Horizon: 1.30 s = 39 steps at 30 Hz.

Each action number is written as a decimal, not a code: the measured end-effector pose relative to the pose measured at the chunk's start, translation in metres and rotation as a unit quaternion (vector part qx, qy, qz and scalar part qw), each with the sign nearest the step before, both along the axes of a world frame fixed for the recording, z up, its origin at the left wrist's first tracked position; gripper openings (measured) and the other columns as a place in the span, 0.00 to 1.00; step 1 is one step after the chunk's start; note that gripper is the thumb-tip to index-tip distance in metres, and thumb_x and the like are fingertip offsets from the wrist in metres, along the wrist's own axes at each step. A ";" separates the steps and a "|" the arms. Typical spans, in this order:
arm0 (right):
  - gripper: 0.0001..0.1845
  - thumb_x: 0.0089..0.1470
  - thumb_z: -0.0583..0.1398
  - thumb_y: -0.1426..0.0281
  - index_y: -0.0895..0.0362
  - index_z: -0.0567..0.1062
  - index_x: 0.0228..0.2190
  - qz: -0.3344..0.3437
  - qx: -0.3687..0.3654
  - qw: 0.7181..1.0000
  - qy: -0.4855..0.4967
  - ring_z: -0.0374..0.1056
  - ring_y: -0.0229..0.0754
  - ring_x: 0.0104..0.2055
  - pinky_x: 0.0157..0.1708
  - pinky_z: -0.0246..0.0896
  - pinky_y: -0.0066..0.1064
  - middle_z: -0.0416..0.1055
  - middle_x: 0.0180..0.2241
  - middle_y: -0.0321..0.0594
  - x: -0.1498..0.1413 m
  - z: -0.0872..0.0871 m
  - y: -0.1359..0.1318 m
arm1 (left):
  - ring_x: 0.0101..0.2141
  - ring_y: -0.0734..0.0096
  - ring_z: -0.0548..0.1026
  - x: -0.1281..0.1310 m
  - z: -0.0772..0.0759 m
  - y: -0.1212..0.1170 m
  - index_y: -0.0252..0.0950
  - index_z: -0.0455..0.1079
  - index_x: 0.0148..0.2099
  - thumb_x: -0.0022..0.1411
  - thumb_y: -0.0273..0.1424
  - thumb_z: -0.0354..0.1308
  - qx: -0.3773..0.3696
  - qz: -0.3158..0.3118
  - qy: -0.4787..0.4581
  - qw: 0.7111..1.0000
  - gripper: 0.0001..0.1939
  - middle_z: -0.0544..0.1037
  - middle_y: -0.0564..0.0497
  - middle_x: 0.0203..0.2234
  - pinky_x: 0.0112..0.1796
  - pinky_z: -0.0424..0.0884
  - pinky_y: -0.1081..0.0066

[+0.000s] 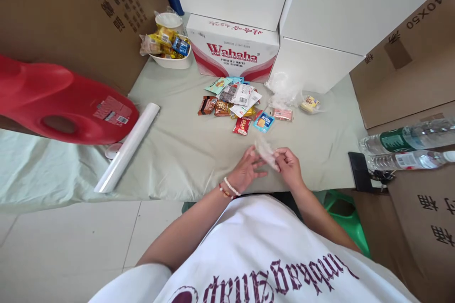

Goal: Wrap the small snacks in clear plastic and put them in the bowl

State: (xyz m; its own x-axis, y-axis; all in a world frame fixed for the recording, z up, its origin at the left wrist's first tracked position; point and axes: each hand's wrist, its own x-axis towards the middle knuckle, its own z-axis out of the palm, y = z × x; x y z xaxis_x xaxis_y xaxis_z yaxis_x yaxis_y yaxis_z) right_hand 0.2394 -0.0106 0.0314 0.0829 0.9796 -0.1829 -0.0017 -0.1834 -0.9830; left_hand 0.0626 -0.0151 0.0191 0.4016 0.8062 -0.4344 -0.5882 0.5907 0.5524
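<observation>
Between two hands (245, 170), one translucent plastic piece (266, 152).

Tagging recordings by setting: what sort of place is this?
Probably a storeroom: large printed cardboard boxes flank the cloth-covered table, and a Wahaha purified water carton stands at its back.

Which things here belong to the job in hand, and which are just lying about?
Likely in the job:
- clear plastic: right hand pinching it, left hand open beside it
- wrapped snacks ahead

Likely just lying about:
- red jug
- white roll
- clear bottles
- Wahaha box
</observation>
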 end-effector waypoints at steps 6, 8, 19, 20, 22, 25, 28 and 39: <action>0.18 0.51 0.69 0.52 0.51 0.75 0.32 -0.021 0.001 0.999 0.035 0.52 0.33 0.20 0.21 0.48 0.28 0.61 0.21 0.27 0.013 0.006 -0.005 | 0.38 0.68 0.78 0.019 -0.004 0.014 0.37 0.74 0.47 0.44 0.31 0.79 0.026 -0.040 -0.004 0.999 0.28 0.81 0.49 0.40 0.41 0.73 0.69; 0.19 0.49 0.71 0.53 0.51 0.73 0.31 -0.042 -0.007 0.996 0.075 0.50 0.31 0.20 0.21 0.46 0.27 0.63 0.22 0.27 0.025 0.010 0.001 | 0.35 0.70 0.77 0.012 -0.008 0.011 0.35 0.74 0.42 0.46 0.33 0.79 0.021 -0.031 0.015 0.999 0.22 0.81 0.50 0.35 0.38 0.72 0.70; 0.21 0.46 0.70 0.55 0.51 0.71 0.37 -0.090 -0.024 0.993 0.068 0.62 0.32 0.25 0.25 0.59 0.27 0.72 0.36 0.32 0.030 -0.009 0.012 | 0.33 0.71 0.72 -0.014 -0.014 0.002 0.38 0.58 0.27 0.47 0.39 0.74 0.172 0.087 0.277 0.941 0.24 0.74 0.52 0.33 0.35 0.71 0.68; 0.20 0.48 0.70 0.55 0.51 0.71 0.37 -0.105 -0.015 0.994 0.033 0.63 0.33 0.26 0.25 0.60 0.28 0.71 0.36 0.32 0.029 -0.008 0.011 | 0.36 0.70 0.72 -0.014 -0.014 0.001 0.39 0.58 0.27 0.50 0.39 0.72 0.193 0.114 0.320 0.921 0.22 0.73 0.52 0.34 0.38 0.71 0.67; 0.19 0.53 0.67 0.51 0.51 0.72 0.36 -0.085 -0.026 0.996 0.009 0.63 0.34 0.25 0.22 0.59 0.27 0.71 0.33 0.33 0.025 -0.003 0.007 | 0.40 0.67 0.71 -0.012 -0.015 -0.002 0.39 0.61 0.27 0.56 0.36 0.67 0.243 0.139 0.401 0.872 0.17 0.73 0.50 0.36 0.44 0.70 0.65; 0.23 0.53 0.65 0.45 0.52 0.76 0.35 0.040 -0.092 0.992 0.077 0.68 0.39 0.30 0.22 0.61 0.28 0.73 0.32 0.37 0.011 0.006 0.001 | 0.42 0.64 0.73 -0.006 -0.015 -0.010 0.40 0.68 0.31 0.64 0.33 0.58 0.404 0.087 0.541 0.732 0.08 0.76 0.46 0.42 0.45 0.70 0.63; 0.23 0.47 0.71 0.48 0.52 0.77 0.34 0.066 -0.110 0.985 0.117 0.69 0.39 0.32 0.28 0.66 0.29 0.74 0.31 0.35 -0.008 0.006 0.003 | 0.43 0.61 0.75 0.002 -0.018 -0.015 0.41 0.75 0.46 0.67 0.30 0.53 0.503 0.012 0.586 0.635 0.10 0.77 0.42 0.54 0.46 0.70 0.60; 0.23 0.40 0.75 0.55 0.52 0.72 0.30 -0.087 -0.112 0.967 0.211 0.68 0.36 0.32 0.31 0.68 0.28 0.73 0.35 0.33 0.000 -0.016 0.023 | 0.39 0.60 0.73 -0.040 -0.027 -0.039 0.40 0.75 0.35 0.71 0.32 0.52 0.515 -0.118 0.624 0.575 0.12 0.78 0.45 0.34 0.41 0.69 0.59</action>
State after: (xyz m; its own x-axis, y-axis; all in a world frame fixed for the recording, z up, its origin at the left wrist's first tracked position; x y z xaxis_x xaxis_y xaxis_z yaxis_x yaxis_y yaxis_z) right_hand 0.2390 0.0121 0.0152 0.1137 0.8892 -0.4432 -0.4447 -0.3534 -0.8230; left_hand 0.0222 -0.0544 -0.0077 0.4468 0.8809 0.1561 0.6760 -0.4467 0.5860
